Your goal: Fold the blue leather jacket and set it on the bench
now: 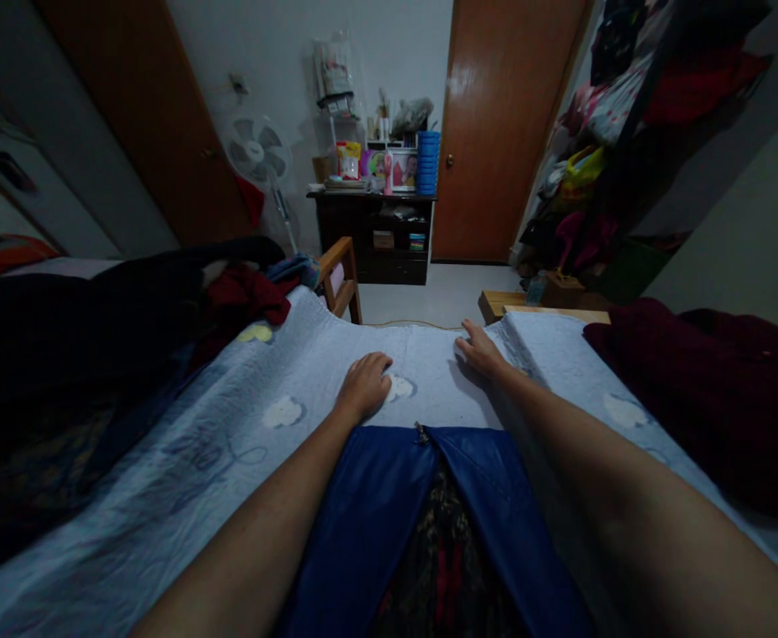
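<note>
Pale blue blanket (429, 354) in head view, under left hand (364, 387): fingers close together, bent slightly. Near far edge, right hand (480, 352): fingers partly spread, touch hard to tell. Shiny blue cloth (382, 478) just nearer than both hands. Dark red cloth (708, 399) at right.

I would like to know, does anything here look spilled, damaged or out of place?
Nothing looks spilled or clearly damaged. The untidiest spot is the heap of dark clothes, jumbled together along the left side of the cloud-patterned blanket. The blue garment has its two panels parted, showing dark patterned fabric.
</note>
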### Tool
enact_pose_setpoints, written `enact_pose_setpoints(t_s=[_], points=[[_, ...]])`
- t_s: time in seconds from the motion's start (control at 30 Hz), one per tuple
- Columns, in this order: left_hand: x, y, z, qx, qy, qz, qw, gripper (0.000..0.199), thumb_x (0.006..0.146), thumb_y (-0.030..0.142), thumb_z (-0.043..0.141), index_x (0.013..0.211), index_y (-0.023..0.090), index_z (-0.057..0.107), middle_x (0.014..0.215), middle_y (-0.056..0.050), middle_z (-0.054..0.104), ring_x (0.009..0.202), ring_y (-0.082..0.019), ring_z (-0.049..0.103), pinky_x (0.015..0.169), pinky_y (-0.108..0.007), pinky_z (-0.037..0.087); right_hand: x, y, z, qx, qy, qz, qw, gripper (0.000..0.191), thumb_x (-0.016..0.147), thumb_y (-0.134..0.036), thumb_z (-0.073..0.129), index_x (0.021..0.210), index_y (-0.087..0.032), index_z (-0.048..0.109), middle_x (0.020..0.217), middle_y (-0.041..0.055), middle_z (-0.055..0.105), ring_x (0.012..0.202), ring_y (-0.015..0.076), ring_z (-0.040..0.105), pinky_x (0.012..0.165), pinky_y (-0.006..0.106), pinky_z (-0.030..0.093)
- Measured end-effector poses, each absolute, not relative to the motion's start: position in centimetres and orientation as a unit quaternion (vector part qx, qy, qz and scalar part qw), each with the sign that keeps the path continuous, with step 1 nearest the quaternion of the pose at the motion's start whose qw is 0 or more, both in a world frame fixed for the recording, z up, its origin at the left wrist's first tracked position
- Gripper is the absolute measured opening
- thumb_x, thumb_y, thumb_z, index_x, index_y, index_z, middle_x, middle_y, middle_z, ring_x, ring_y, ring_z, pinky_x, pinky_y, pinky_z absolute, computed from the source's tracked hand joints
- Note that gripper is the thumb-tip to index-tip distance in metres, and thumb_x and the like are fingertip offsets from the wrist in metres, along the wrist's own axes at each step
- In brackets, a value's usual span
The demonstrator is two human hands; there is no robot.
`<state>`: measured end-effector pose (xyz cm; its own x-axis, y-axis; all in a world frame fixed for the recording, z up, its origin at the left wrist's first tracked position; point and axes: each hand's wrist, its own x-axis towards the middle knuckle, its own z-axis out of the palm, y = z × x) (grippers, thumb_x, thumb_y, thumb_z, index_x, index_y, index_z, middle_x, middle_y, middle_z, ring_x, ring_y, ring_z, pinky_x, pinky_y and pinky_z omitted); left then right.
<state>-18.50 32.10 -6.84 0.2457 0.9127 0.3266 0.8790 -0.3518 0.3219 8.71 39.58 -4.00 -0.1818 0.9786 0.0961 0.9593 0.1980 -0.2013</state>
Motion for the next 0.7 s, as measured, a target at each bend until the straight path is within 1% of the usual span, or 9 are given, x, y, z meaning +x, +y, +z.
enact_pose_setpoints(t_s=[0.07, 0.13, 0.23, 0.33, 0.4, 0.5, 0.57, 0.63, 0.7], points=[[-18.5, 32.1, -6.8, 0.787, 0.570, 0.236, 0.039, 0.034, 0.080, 0.016, 0.048, 0.112, 0.019, 0.059, 0.123, -0.009, 0.061, 0.119, -0.023, 0.053, 0.106, -0.040, 0.038, 7.9, 38.0, -4.5, -0.605, -0.790, 0.050, 0.085, 0.061, 0.095, -0.045, 0.037, 0.146, -0.011, 0.036, 0.156, 0.0140, 0.030, 0.145, 0.0243, 0.023, 0.116, 0.036, 0.022], [-18.5, 32.1, -6.8, 0.786, 0.569, 0.239, 0.042, 0.034, 0.080, 0.016, 0.049, 0.112, 0.019, 0.059, 0.124, -0.009, 0.061, 0.119, -0.023, 0.053, 0.106, -0.040, 0.038, 7.1, 36.2, -5.4, -0.637, -0.767, 0.050, 0.058, 0.075, 0.091, -0.058, 0.040, 0.145, -0.006, 0.036, 0.153, 0.0238, 0.031, 0.143, 0.0362, 0.024, 0.114, 0.048, 0.023], [-18.5, 32.1, -6.8, 0.785, 0.569, 0.241, 0.043, 0.035, 0.080, 0.016, 0.049, 0.113, 0.020, 0.059, 0.125, -0.009, 0.060, 0.120, -0.023, 0.052, 0.107, -0.040, 0.037, 6.6, 35.2, -6.7, -0.731, -0.680, 0.039, 0.048, 0.092, 0.086, -0.071, 0.035, 0.147, -0.002, 0.030, 0.153, 0.0307, 0.024, 0.142, 0.0453, 0.020, 0.111, 0.060, 0.018], [-18.5, 32.1, -6.9, 0.786, 0.570, 0.238, 0.041, 0.035, 0.080, 0.016, 0.048, 0.113, 0.020, 0.059, 0.125, -0.009, 0.060, 0.121, -0.023, 0.052, 0.107, -0.040, 0.037, 6.8, 37.3, -6.8, -0.792, -0.604, 0.028, 0.081, 0.093, 0.087, -0.070, 0.034, 0.146, 0.003, 0.030, 0.152, 0.0339, 0.022, 0.142, 0.0459, 0.019, 0.111, 0.061, 0.013], [-18.6, 32.2, -6.9, 0.787, 0.568, 0.237, 0.040, 0.035, 0.081, 0.017, 0.048, 0.113, 0.020, 0.059, 0.125, -0.009, 0.060, 0.121, -0.023, 0.052, 0.107, -0.040, 0.037, 6.9, 39.5, -6.2, -0.788, -0.605, 0.034, 0.104, 0.087, 0.089, -0.063, 0.037, 0.144, 0.005, 0.033, 0.149, 0.0343, 0.028, 0.142, 0.0440, 0.022, 0.112, 0.060, 0.014], [-18.6, 32.2, -7.0, 0.787, 0.568, 0.238, 0.042, 0.035, 0.081, 0.017, 0.048, 0.114, 0.020, 0.059, 0.126, -0.009, 0.060, 0.122, -0.023, 0.052, 0.107, -0.040, 0.037, 6.5, 42.0, -4.8, -0.699, -0.701, 0.063, 0.131, 0.068, 0.093, -0.047, 0.038, 0.146, -0.004, 0.035, 0.149, 0.0238, 0.038, 0.142, 0.0328, 0.029, 0.114, 0.049, 0.021], [-18.6, 32.2, -7.0, 0.787, 0.568, 0.237, 0.043, 0.035, 0.081, 0.017, 0.048, 0.114, 0.020, 0.059, 0.127, -0.009, 0.060, 0.122, -0.023, 0.051, 0.108, -0.041, 0.037, 6.2, 42.3, -4.1, -0.656, -0.739, 0.054, 0.144, 0.063, 0.095, -0.041, 0.036, 0.149, -0.010, 0.030, 0.154, 0.0169, 0.032, 0.144, 0.0276, 0.024, 0.115, 0.044, 0.022], [-18.6, 32.2, -7.0, 0.786, 0.570, 0.235, 0.043, 0.035, 0.081, 0.017, 0.048, 0.114, 0.020, 0.059, 0.128, -0.009, 0.059, 0.123, -0.023, 0.051, 0.108, -0.040, 0.036, 6.2, 41.4, -3.8, -0.653, -0.744, 0.028, 0.140, 0.065, 0.094, -0.046, 0.037, 0.149, -0.013, 0.030, 0.158, 0.0163, 0.023, 0.146, 0.0320, 0.017, 0.115, 0.047, 0.022], [-18.6, 32.2, -6.9, 0.786, 0.572, 0.232, 0.042, 0.035, 0.081, 0.017, 0.048, 0.115, 0.020, 0.059, 0.128, -0.009, 0.059, 0.123, -0.023, 0.051, 0.108, -0.040, 0.036, 7.0, 39.7, -4.2, -0.663, -0.741, 0.017, 0.106, 0.069, 0.092, -0.056, 0.038, 0.146, -0.013, 0.035, 0.156, 0.0211, 0.025, 0.144, 0.0404, 0.019, 0.111, 0.055, 0.025]])
